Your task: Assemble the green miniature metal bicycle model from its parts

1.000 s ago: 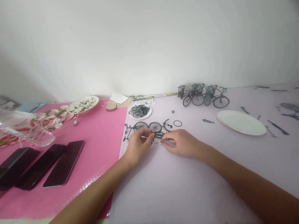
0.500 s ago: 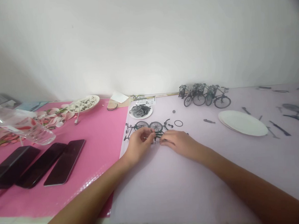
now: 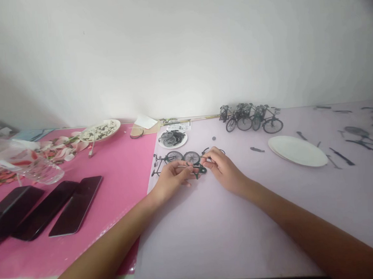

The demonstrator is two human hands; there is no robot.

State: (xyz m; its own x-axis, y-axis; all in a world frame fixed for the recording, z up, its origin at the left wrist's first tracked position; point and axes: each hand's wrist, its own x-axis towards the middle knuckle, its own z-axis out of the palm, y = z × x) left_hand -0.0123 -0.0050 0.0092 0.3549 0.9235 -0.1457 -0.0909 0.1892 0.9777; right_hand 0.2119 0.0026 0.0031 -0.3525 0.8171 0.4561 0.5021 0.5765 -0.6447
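Right hand [image 3: 221,167]: has risen since half a second ago, from lying low over the lilac surface [image 3: 230,238] to standing up beside the front-most spoked wheel on its side.
Right fingers: curled, tips drawn close together; whether they meet on something, I can't tell from here.
Left hand [image 3: 171,180]: near where it was, but the green-black bike piece [image 3: 200,171] at its fingertips now shows more plainly.
Left fingers: nearly closed, thumb against forefinger, pinching that piece, whose rounded end sticks out toward the right hand.
Bike piece: held between the two hands, just in front of the wheels, partly hidden by the left fingers.
Spoked wheels: two, lying just beyond the left hand, one to the left [image 3: 174,156] and one to the right [image 3: 191,157].
Dark ring [image 3: 222,150]: on the lilac surface, mostly behind the right hand.
Small plate [image 3: 174,147]: further back, heaped with dark parts [image 3: 173,137].
Miniature bicycles [image 3: 272,125]: upright in a cluster near the wall.
Pale oval plate [image 3: 297,151]: well to the right, thin dark parts [image 3: 342,156] beside it.
Pink side: phones [image 3: 76,206], clear bottle [image 3: 32,159], petals [image 3: 57,149].
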